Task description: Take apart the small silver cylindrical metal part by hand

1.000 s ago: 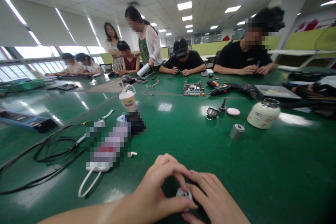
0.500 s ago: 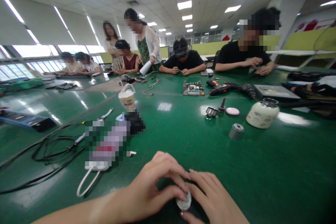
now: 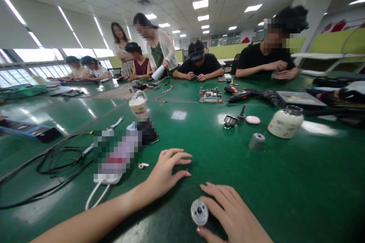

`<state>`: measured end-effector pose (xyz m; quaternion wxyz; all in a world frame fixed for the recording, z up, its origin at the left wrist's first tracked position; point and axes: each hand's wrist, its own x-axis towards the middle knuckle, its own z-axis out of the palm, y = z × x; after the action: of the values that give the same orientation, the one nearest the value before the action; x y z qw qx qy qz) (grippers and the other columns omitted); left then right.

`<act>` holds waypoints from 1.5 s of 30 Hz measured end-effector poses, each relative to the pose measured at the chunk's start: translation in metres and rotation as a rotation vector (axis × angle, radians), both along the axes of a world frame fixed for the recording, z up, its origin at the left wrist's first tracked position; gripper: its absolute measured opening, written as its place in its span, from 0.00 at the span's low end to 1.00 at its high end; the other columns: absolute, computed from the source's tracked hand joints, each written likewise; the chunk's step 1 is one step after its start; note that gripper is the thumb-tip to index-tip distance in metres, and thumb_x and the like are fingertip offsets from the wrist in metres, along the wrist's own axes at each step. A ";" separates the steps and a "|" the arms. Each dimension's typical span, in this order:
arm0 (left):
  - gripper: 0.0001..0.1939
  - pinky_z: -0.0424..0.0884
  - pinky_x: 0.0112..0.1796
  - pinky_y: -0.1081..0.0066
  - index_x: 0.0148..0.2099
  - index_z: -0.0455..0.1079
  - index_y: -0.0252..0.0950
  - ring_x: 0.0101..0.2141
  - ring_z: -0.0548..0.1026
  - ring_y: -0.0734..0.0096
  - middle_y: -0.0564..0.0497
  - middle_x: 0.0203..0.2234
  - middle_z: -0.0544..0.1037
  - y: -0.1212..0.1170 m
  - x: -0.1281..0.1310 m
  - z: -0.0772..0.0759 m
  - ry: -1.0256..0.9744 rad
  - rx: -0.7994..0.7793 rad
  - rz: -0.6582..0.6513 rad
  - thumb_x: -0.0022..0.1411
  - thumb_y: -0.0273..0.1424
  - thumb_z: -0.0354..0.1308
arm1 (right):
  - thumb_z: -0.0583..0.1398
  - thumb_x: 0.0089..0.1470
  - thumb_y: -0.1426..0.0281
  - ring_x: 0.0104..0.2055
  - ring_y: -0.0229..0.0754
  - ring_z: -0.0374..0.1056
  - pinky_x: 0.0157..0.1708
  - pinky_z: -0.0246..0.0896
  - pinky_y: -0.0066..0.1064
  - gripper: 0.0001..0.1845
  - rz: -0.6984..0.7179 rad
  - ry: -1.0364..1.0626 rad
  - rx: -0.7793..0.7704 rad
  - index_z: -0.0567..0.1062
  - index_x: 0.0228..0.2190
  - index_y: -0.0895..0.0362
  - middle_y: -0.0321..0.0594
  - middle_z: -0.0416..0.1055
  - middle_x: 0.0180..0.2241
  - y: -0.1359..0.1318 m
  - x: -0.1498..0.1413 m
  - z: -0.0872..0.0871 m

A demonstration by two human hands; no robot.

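Near the bottom edge of the head view, my right hand (image 3: 228, 212) pinches a round silvery metal part (image 3: 199, 212) between thumb and index finger. Its face is turned up and shows a dark hole in the middle with smaller holes beside it. My left hand (image 3: 171, 169) reaches over the green table to the upper left of that part, fingers stretched out and thumb apart from them. Beside the left thumb tip is a tiny speck that I cannot make out. A white earbud (image 3: 143, 166) lies just left of the left hand.
A grey metal cylinder (image 3: 257, 142), a cream jar (image 3: 286, 122), a pink oval case (image 3: 253, 120) and a metal cap (image 3: 229, 120) stand at right. Farther back are a circuit board (image 3: 210, 95) and power drill (image 3: 238, 96). Left are a drink cup (image 3: 138, 106) and black cables (image 3: 57, 161). Several people sit opposite.
My left hand has let go of the round metal part and moved up and left, its fingers spreading. The right hand still holds the part, whose face now shows.
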<state>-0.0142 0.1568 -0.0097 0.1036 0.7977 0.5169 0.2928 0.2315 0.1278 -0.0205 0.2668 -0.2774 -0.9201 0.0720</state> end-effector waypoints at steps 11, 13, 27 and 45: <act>0.13 0.66 0.47 0.64 0.45 0.70 0.39 0.46 0.73 0.63 0.52 0.33 0.82 -0.040 0.019 0.036 -0.324 0.032 -0.237 0.59 0.30 0.67 | 0.64 0.53 0.56 0.48 0.50 0.72 0.46 0.67 0.38 0.20 0.016 -0.008 0.015 0.77 0.45 0.53 0.44 0.76 0.48 0.000 0.000 0.000; 0.15 0.66 0.48 0.66 0.47 0.69 0.40 0.47 0.72 0.64 0.52 0.34 0.82 -0.048 0.023 0.042 -0.311 0.000 -0.316 0.58 0.28 0.67 | 0.64 0.54 0.57 0.48 0.50 0.72 0.46 0.68 0.38 0.20 0.017 0.004 0.024 0.77 0.46 0.54 0.45 0.76 0.48 0.000 0.000 0.000; 0.17 0.67 0.47 0.66 0.50 0.67 0.39 0.45 0.72 0.65 0.49 0.38 0.81 -0.056 0.025 0.051 -0.258 -0.030 -0.356 0.60 0.25 0.65 | 0.64 0.54 0.56 0.48 0.50 0.72 0.46 0.69 0.39 0.21 0.019 0.003 -0.001 0.76 0.46 0.52 0.44 0.76 0.48 -0.001 0.001 0.001; 0.21 0.62 0.55 0.68 0.56 0.65 0.39 0.52 0.70 0.67 0.47 0.49 0.76 -0.058 0.027 0.067 -0.132 -0.125 -0.540 0.63 0.17 0.56 | 0.66 0.51 0.58 0.45 0.50 0.74 0.43 0.71 0.38 0.21 0.008 0.061 0.049 0.76 0.45 0.54 0.44 0.78 0.46 0.000 -0.003 -0.002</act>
<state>0.0125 0.0992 0.0577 0.2604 0.8777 0.2950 0.2736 0.2286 0.1276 -0.0227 0.3009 -0.2648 -0.9142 0.0591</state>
